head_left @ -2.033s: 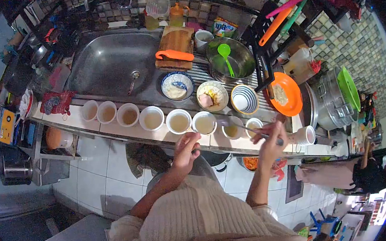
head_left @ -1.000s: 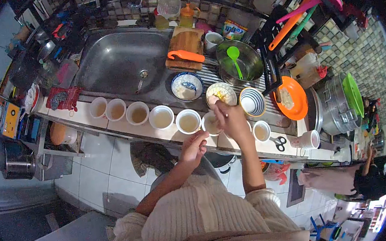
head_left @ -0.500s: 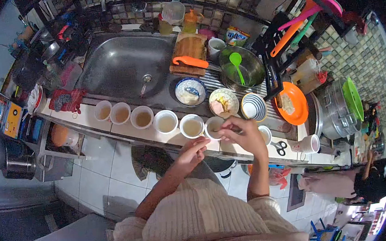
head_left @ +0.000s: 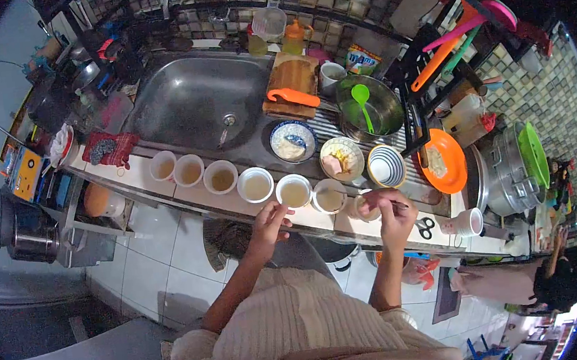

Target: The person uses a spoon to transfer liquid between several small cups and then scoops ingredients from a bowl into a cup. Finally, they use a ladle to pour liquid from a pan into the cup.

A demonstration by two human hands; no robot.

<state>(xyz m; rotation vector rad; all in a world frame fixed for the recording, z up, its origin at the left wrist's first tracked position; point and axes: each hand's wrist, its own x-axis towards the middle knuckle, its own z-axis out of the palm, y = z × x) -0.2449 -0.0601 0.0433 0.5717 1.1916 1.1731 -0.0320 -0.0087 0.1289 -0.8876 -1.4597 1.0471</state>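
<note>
Several small plastic cups of cloudy, pale brown liquid stand in a row along the counter's front edge. My right hand (head_left: 394, 220) is closed around a thin spoon (head_left: 401, 205), whose handle end sticks out past the fingers. It is over the last cup (head_left: 366, 207) on the right, which it partly hides. Just left of that stands another cup (head_left: 330, 197). My left hand (head_left: 265, 229) has its fingers loosely bent and apart, holding nothing, with the fingertips close to the front of a white-rimmed cup (head_left: 294, 192).
Behind the cups sit a blue-rimmed bowl (head_left: 293, 142), a bowl with pink and yellow food (head_left: 341, 159), a striped bowl (head_left: 386, 166) and an orange plate (head_left: 445, 161). Scissors (head_left: 426, 228) and stacked cups (head_left: 463, 223) lie right. The sink (head_left: 190, 96) is at back left.
My right hand has moved right, from the second-last cup to the last one, with the spoon. My left hand has shifted left, its fingers now more spread. The view has tilted slightly.
</note>
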